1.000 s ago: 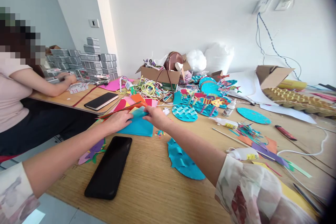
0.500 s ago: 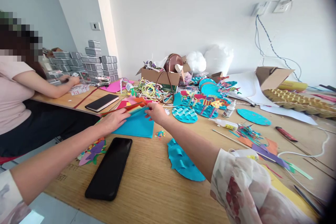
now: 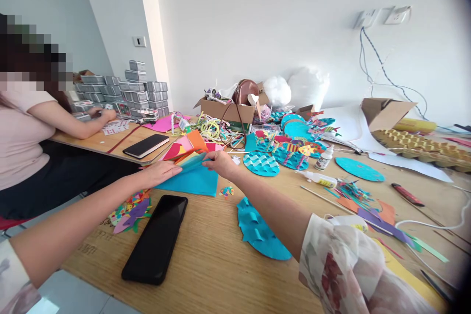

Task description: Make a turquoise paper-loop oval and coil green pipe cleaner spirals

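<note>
My right hand [image 3: 220, 163] pinches the edge of a blue paper sheet [image 3: 192, 162], which is lifted and bent above the stack of blue paper [image 3: 195, 184]. My left hand [image 3: 162, 173] rests with its fingers stretched out along the left side of the raised sheets; its thumb is hidden. Orange paper [image 3: 195, 141] and red, yellow and pink sheets fan up behind the blue one. Small round paper bits [image 3: 227, 191] lie just right of the stack. Nearer to me are a black phone [image 3: 156, 240] and a round blue piece with curled paper strips [image 3: 263, 230].
Colourful paper cut-outs [image 3: 134, 211] lie left of the phone. On the right are glue bottles [image 3: 320, 179], a red cutter [image 3: 407, 195] and paper scraps. A cardboard box [image 3: 224, 112] and cords stand at the back. A co-worker [image 3: 27, 127] handles cards at the left.
The view has shifted slightly. The orange paper now stands higher and shows more behind my hands. My left fingers lie straighter, and my right hand still grips the blue sheet's edge.
</note>
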